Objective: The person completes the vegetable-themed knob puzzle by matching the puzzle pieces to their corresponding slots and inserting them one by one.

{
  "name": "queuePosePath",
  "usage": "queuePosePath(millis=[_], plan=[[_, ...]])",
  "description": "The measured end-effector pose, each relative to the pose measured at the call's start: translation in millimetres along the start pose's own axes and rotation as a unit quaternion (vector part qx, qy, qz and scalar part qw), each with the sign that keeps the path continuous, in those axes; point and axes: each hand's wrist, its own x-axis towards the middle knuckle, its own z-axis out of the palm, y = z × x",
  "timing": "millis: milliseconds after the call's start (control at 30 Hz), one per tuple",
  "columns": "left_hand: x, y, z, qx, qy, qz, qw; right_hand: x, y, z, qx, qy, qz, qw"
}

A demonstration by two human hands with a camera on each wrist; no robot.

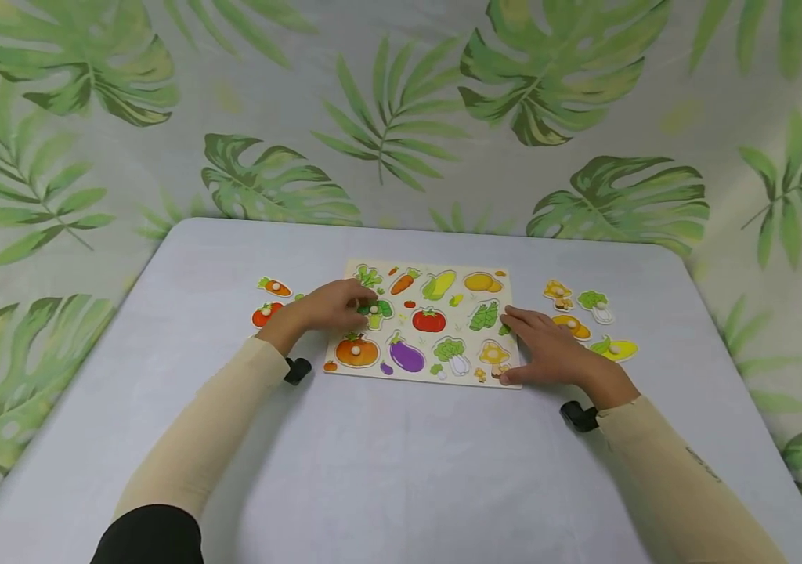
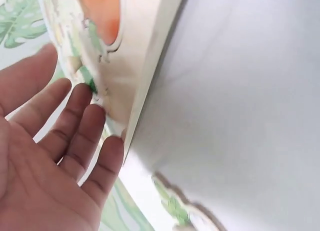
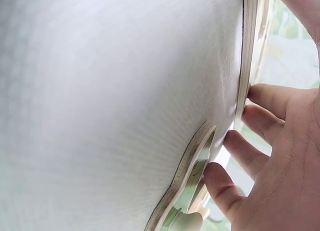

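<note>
A wooden vegetable puzzle board point(image 1: 415, 368) lies flat on the table. My left hand point(image 1: 336, 305) reaches over its left edge, the fingertips right by the broccoli piece point(image 1: 376, 315). In the left wrist view the fingers are loosely spread, the thumb apart from them. Below that hand, the knobbed pumpkin piece point(image 1: 356, 352) sits in its slot. My right hand point(image 1: 549, 348) rests at the board's right edge, thumb near the bottom corner and fingers spread. The right wrist view shows its fingertips point(image 3: 260, 95) against the board's side.
Left of the board lie a carrot piece point(image 1: 275, 287) and a tomato piece point(image 1: 265, 314), partly behind the left arm. On the right are a mushroom piece point(image 1: 558, 293), a bok choy piece point(image 1: 596, 306), a potato-like yellow piece point(image 1: 573, 327) and a corn piece point(image 1: 614, 349).
</note>
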Motion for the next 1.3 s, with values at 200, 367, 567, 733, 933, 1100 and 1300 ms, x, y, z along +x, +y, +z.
queuePosePath(millis=[200,367,567,733,933,1100,1300], plan=[[-23.7,-10.7,-11.5,-0.010,0.038,0.016,0.9991,1.0,1.4,1.3,-0.002,-0.003,0.002,1.0000],[-51.8,-17.9,-24.8,-0.004,0.048,0.000,0.9988,1.7,2.5,0.7,-0.007,0.000,0.003,1.0000],[-81.5,-35.4,-29.9,0.013,0.064,-0.001,0.9978,2.3,2.0,-0.3,-0.002,0.000,0.003,1.0000],[-107.6,-52.3,-27.5,0.016,0.094,-0.013,0.9953,4.3,1.7,1.8,0.003,0.003,-0.005,1.0000],[-141.7,-72.7,-18.2,0.008,0.151,-0.017,0.9884,4.7,3.0,2.5,0.001,-0.008,0.000,1.0000],[-159.6,-84.8,-8.2,0.001,0.180,-0.013,0.9836,3.3,4.5,1.4,-0.004,-0.006,0.000,1.0000],[-162.5,-91.6,0.6,0.014,0.195,0.024,0.9803,2.9,3.9,2.3,-0.005,0.000,-0.004,1.0000]])
